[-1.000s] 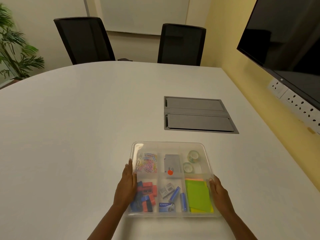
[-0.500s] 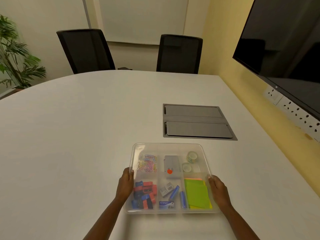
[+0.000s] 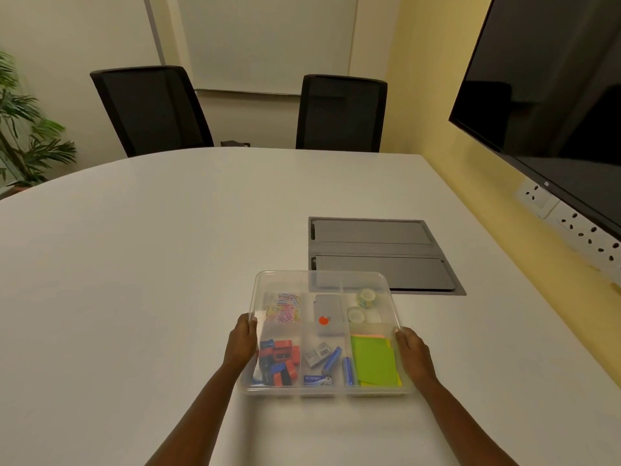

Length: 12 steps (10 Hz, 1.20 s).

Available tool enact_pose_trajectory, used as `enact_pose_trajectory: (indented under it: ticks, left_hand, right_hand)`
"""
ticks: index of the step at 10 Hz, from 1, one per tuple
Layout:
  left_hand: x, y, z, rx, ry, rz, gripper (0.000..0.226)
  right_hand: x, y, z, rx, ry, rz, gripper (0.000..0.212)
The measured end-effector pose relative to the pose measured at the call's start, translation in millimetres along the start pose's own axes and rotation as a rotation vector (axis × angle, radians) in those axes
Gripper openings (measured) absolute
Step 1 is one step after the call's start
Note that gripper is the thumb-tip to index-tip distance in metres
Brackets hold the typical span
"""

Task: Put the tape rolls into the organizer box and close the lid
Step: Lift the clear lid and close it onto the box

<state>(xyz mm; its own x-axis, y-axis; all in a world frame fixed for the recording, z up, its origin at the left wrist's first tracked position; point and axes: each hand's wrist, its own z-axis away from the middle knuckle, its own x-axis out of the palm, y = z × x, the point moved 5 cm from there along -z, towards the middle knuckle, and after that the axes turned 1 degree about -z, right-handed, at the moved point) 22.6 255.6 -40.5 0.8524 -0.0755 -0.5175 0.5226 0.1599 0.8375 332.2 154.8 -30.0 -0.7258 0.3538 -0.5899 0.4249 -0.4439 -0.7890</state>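
The clear organizer box (image 3: 396, 317) rests near me on the white table, and a clear lid seems to lie over it. Two clear tape rolls (image 3: 365, 296) (image 3: 355, 314) sit in its far right compartment. Other compartments hold paper clips (image 3: 284, 307), red and blue sharpeners (image 3: 280, 363), blue batteries (image 3: 332, 359) and green sticky notes (image 3: 374, 363). My left hand (image 3: 242, 343) grips the box's left side and my right hand (image 3: 411, 351) grips its right side. In the view, the box's far edge overlaps the grey panel.
A grey flap panel (image 3: 379, 250) is set into the white table (image 3: 151, 264) just beyond the box. Two black chairs (image 3: 151, 109) (image 3: 341, 112) stand at the far edge. A dark screen (image 3: 551, 95) and wall sockets (image 3: 578, 223) are on the right, a plant (image 3: 23, 129) on the left.
With both hands on its sides, the box has moved away from me toward the grey panel, and its far edge now overlaps the panel. The view has tilted.
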Motion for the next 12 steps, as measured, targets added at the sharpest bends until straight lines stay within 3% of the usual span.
enact_pose_trajectory:
  ticks: [3,4,5,6,7,8,9,10,11,12]
  left_hand:
    - [3,-1,-2,0.032,0.0,-0.068,0.031]
    - [5,0,7,0.078,-0.002,-0.244,0.045]
    - [14,7,23,0.205,0.016,-0.56,0.052]
    - [28,11,43,0.297,-0.035,-0.696,0.056]
    - [45,6,61,0.355,-0.124,-0.727,0.058]
    - [52,6,78,0.387,-0.153,-0.73,0.067]
    - [53,9,85,0.396,-0.152,-0.747,0.112]
    - [50,13,87,0.371,-0.178,-0.764,0.122]
    - [51,16,92,0.333,-0.199,-0.773,0.09]
    - [42,35,91,0.339,-0.151,-0.785,0.06]
  right_hand:
    - [8,3,-5,0.036,0.01,0.074,0.034]
    - [8,-5,5,-0.06,0.035,0.216,0.042]
    - [20,-11,16,-0.16,-0.01,0.515,0.05]
    - [34,-25,41,-0.232,-0.033,0.675,0.057]
    - [41,-37,66,-0.333,-0.036,0.774,0.09]
    - [50,-35,80,-0.406,-0.017,0.831,0.09]
    - [49,-36,88,-0.368,-0.049,0.866,0.087]
    - [53,-36,84,-0.33,-0.148,0.817,0.053]
    - [58,-28,83,-0.277,-0.229,0.834,0.056]
    - [46,-45,86,-0.344,-0.139,0.843,0.121]
